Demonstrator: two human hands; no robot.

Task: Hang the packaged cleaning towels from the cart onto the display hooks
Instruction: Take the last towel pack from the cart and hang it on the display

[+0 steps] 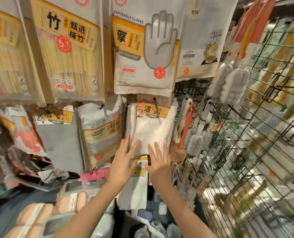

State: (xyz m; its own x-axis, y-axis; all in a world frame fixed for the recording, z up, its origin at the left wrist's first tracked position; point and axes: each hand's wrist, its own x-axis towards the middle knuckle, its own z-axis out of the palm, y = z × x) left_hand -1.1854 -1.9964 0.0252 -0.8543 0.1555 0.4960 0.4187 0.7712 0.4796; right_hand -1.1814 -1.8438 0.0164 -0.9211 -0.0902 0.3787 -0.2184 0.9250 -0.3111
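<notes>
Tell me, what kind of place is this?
Most likely a household-goods shop aisle: hanging white packs of disposable gloves with round red price stickers, a black wire grid display rack, and both hands on a hung white fluffy towel pack.

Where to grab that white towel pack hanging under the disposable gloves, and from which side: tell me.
Pinch the white towel pack by its lower edge, coming from below and in front. It hangs flat from a hook through its yellow header card, so the bottom is free. The left hand and right hand already lie open against that lower part. The cleaning sponge pack and brushes crowd both sides.
</notes>
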